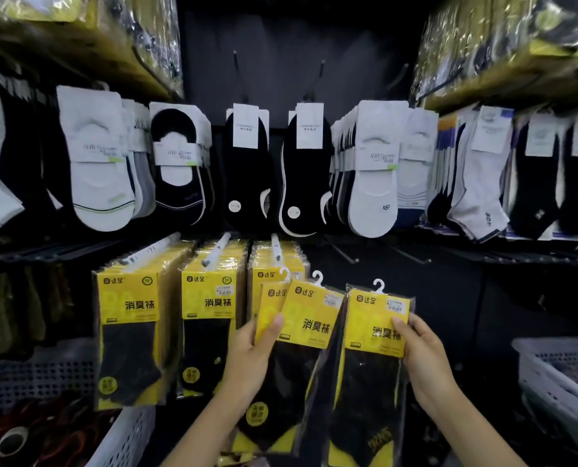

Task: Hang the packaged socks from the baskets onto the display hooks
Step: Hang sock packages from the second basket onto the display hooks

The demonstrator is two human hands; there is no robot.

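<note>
My left hand [252,358] grips two overlapping yellow-and-black sock packs [306,335], thumb on their front, white hangers at the top. My right hand [422,358] holds a third pack [371,358] of the same kind by its right edge, just right of the others. All three packs are upright below the display. Three hooks [218,249] to the upper left carry rows of the same yellow packs [208,318]. Bare black hooks [344,254] stick out to the right of them.
Above hang rows of white and black low-cut socks [247,166]. A white plastic basket [550,372] stands at the right. Another white basket [125,436] with dark items sits at the lower left. Shiny wrapped stock fills the top shelves.
</note>
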